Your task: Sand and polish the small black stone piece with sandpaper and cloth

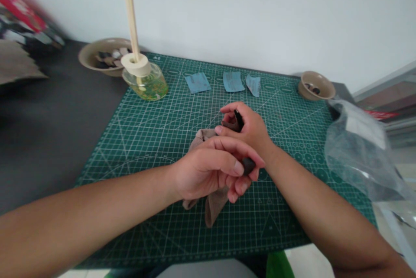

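My left hand (214,167) is closed round a small dark round piece (248,166), pinched between thumb and fingers. Just beyond it, my right hand (248,126) curls round brown cloth with a black strip (238,120) on it. The brown cloth (216,208) hangs below and behind my left hand, over the green cutting mat (139,130). Much of the cloth is hidden by my hands, and my left hand overlaps the lower part of my right hand.
Three blue paper pieces (233,82) lie on the mat. A reed diffuser (146,81) stands beside a wide bowl (89,56) at the back left. At the right are a smaller bowl (320,87) and a clear plastic bag (357,152).
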Demonstrator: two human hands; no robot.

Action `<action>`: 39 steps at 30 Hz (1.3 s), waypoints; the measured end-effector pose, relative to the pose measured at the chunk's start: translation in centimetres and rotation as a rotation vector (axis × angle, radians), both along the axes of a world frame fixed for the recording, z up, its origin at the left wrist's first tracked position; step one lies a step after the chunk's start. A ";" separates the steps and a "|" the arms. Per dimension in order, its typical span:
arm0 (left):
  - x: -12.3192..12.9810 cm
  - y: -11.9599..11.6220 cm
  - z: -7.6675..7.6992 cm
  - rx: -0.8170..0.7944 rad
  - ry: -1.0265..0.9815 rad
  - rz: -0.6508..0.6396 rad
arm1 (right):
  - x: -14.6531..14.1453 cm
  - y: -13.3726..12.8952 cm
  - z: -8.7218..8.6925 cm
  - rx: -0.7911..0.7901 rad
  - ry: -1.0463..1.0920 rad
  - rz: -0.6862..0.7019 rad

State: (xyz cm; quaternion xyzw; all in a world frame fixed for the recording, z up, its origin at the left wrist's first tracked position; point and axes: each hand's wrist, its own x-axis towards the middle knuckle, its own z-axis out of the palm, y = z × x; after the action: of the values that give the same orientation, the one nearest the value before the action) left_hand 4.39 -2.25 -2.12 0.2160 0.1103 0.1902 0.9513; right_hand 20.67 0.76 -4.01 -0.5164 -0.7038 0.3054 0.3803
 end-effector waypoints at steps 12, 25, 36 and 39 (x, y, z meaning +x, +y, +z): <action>0.2 0.2 0.1 0.010 0.056 -0.009 | -0.1 -0.3 0.2 0.009 0.015 -0.002; 0.6 0.0 0.5 0.115 0.226 0.062 | 0.0 -0.2 0.0 0.046 0.011 0.013; 0.2 0.2 0.3 0.125 0.223 0.017 | -0.1 -0.1 0.0 0.038 0.006 0.028; 0.1 0.2 0.2 0.222 0.252 -0.035 | -0.1 0.0 -0.1 0.037 -0.013 0.034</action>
State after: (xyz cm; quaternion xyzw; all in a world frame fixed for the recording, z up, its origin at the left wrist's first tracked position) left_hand 4.51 -2.10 -1.94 0.3440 0.2033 0.1561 0.9033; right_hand 20.56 0.74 -4.06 -0.4993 -0.7204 0.2956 0.3799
